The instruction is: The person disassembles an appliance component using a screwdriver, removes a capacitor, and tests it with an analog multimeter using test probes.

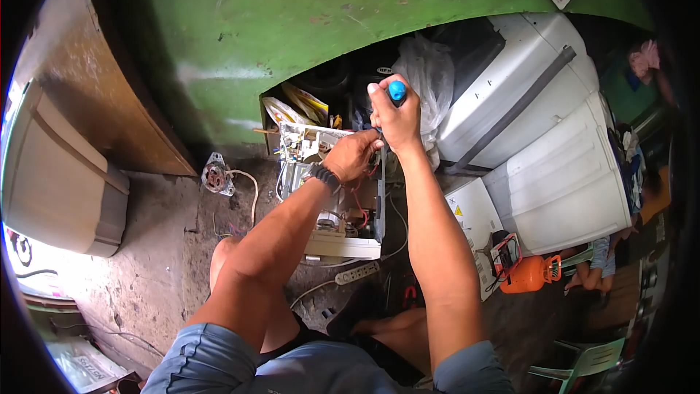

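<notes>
My right hand (pixel 399 122) is wrapped round the blue handle of a screwdriver (pixel 397 91), held upright over the far right corner of an opened appliance (pixel 341 248). The appliance looks like a microwave oven with its cover off, and red wires and metal parts show inside. Just left of the screwdriver, my left hand (pixel 351 153), with a dark bracelet at the wrist, has its fingers pinched together at the appliance's top edge. Whatever those fingers hold is too small to make out. The screwdriver's tip is hidden.
A small motor (pixel 217 175) with a pale cable lies on the floor at left. A power strip (pixel 357 273) is in front of the appliance. To the right are a white panel (pixel 467 211) with a warning label, an orange gas tank (pixel 526 274) and large white appliances (pixel 554 168).
</notes>
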`<act>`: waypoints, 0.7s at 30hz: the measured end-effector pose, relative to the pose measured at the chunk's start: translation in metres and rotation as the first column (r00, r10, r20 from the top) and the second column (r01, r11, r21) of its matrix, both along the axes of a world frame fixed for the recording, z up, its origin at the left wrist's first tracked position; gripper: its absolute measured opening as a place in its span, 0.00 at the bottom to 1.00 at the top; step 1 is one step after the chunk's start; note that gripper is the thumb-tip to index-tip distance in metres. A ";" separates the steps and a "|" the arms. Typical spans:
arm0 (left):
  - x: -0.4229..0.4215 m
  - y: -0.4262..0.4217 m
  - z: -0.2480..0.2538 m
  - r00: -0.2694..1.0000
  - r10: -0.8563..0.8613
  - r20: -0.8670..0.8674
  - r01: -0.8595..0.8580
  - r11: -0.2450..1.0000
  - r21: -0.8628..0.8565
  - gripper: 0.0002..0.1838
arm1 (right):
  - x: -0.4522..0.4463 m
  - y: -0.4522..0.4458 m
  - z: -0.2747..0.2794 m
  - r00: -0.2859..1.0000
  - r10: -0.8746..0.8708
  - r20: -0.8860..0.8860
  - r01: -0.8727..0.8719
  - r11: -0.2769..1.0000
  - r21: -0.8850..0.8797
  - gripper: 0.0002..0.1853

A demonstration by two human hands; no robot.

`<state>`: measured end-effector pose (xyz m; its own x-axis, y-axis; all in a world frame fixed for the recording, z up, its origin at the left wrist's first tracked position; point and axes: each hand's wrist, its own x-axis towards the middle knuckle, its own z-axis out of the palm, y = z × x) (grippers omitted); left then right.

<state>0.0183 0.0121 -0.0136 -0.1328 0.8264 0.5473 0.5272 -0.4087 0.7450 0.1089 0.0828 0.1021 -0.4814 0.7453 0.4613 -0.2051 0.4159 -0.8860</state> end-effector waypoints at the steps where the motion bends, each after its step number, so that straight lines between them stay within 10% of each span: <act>1: 0.000 0.000 0.000 0.999 -0.005 -0.041 0.003 0.999 -0.045 0.10 | 0.003 0.000 -0.001 1.000 -0.022 -0.018 0.021 0.999 -0.038 0.14; 21: 0.002 0.002 0.000 0.992 -0.028 -0.126 0.015 0.994 -0.104 0.10 | 0.020 0.001 -0.010 0.986 -0.048 -0.158 0.033 0.994 -0.100 0.12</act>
